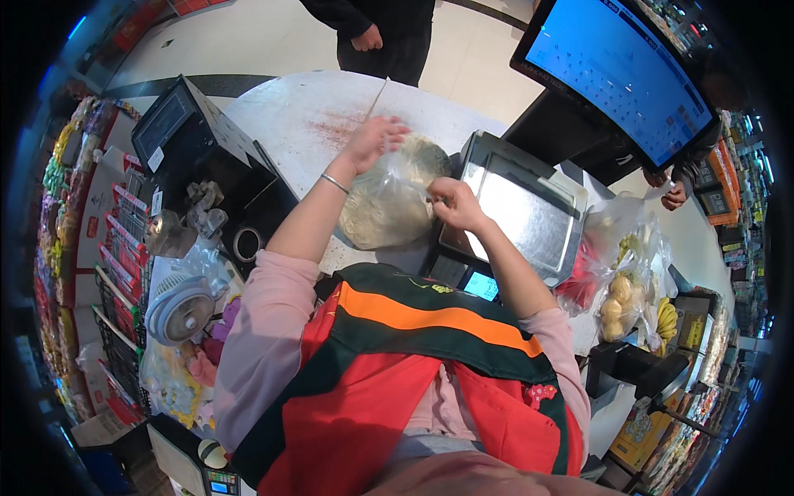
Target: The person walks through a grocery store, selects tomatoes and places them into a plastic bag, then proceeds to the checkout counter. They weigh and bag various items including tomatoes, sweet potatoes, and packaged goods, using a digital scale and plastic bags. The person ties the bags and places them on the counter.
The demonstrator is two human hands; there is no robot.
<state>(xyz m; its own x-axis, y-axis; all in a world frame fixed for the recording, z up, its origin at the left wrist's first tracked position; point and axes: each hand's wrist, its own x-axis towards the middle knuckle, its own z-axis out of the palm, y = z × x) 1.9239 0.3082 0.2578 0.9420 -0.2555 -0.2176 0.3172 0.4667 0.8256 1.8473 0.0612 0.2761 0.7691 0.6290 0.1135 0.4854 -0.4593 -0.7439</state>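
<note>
Before me a clear plastic bag (388, 214) with pale, bulky food inside rests on the white counter (279, 124); its exact contents are hard to make out. My left hand (375, 142) is over the bag's far left side, slightly blurred, fingers extended and apart. At the bag's right side, my right hand (458, 203) has its fingers curled, pinching the gathered plastic. Directly right of the bag stands a weighing scale with a shiny metal pan (518, 198). Its lit display (481, 286) faces me.
A touchscreen monitor (620, 74) rises beyond the scale. Bagged fruit (620, 297) and bananas (666, 322) sit at right, near another person's hands (675, 195). One more person (384, 37) stands across the counter. Left are a black box-like machine (198, 136), a tape roll (247, 243) and a fan (183, 313).
</note>
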